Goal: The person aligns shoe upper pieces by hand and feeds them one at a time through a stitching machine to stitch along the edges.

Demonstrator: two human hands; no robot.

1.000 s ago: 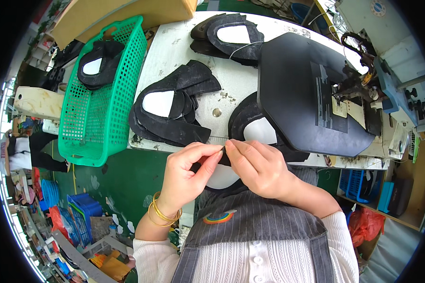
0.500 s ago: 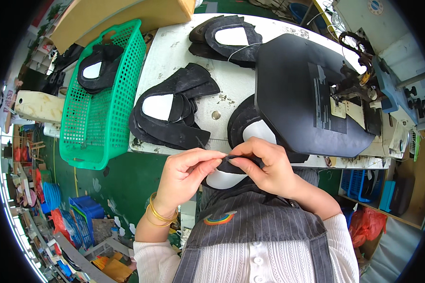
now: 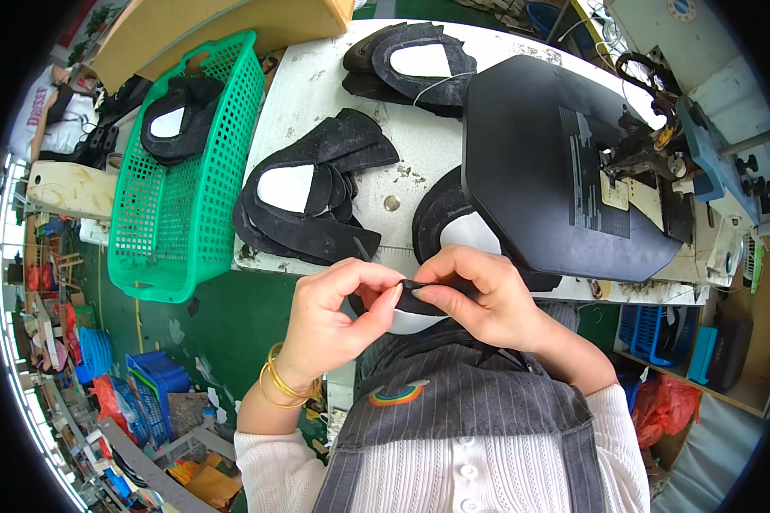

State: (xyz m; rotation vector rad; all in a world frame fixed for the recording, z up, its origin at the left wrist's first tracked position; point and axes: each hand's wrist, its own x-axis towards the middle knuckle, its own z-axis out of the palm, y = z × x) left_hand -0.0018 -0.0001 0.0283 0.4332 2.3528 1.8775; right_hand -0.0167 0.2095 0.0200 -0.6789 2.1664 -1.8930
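Observation:
Both my hands meet in front of me, at the table's near edge, pinching the edge of a black shoe upper (image 3: 419,321) with a white lining patch. My left hand (image 3: 340,309) is closed, thumb and forefinger on the dark edge. From the other side, my right hand (image 3: 481,297) grips the same edge with thumb and fingers. Much of the piece is hidden behind the fingers. A thin grey pointed tip (image 3: 362,249) shows just above my left hand; its kind I cannot make out. Beyond my hands lies another black upper with a white patch (image 3: 469,232), partly under a black board.
Black uppers lie in piles (image 3: 284,190) on the white table (image 3: 316,77), with another pile (image 3: 419,61) farther back. Left stands a green basket (image 3: 222,162) holding more uppers. The black board (image 3: 530,171) surrounds a sewing machine (image 3: 650,158) on the right. A person (image 3: 56,107) is at far left.
My left hand has shifted slightly, and its fingers sit closer to my right hand's on the edge. The grey tip has come into sight above it. A person has appeared at far left.

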